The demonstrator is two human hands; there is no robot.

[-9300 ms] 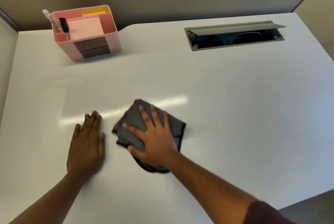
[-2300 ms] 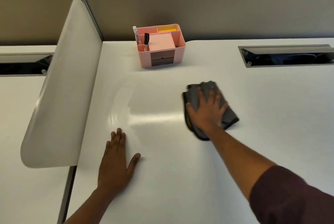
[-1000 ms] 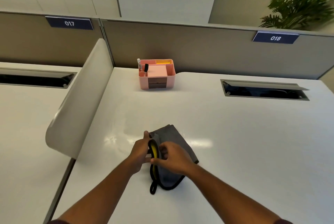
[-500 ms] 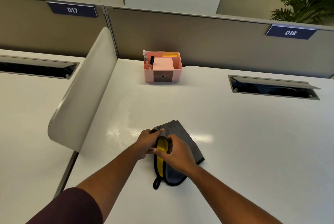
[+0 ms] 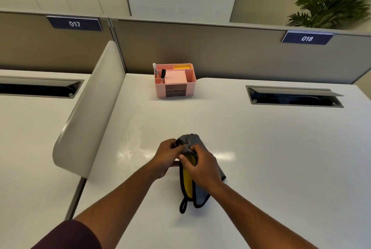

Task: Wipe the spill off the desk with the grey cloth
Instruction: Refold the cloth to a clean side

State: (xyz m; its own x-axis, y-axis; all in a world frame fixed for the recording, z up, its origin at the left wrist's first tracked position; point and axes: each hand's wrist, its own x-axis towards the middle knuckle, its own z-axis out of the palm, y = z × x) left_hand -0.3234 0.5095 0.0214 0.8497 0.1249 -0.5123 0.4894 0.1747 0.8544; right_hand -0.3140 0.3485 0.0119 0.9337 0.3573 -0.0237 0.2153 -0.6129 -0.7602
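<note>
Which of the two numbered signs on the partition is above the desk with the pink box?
Sign 018, on the right. The pink box sits on that side of the white divider; sign 017 hangs over the neighbouring desk.

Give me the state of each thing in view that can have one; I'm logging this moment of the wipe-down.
grey cloth: folded, yellow inside showing, on the desk, held by both hands.
left hand: gripping the cloth's top edge.
right hand: gripping the cloth.
pink organiser: upright, pens standing inside.
cable hatch: lid propped open.
desk: no spill visible.
</note>
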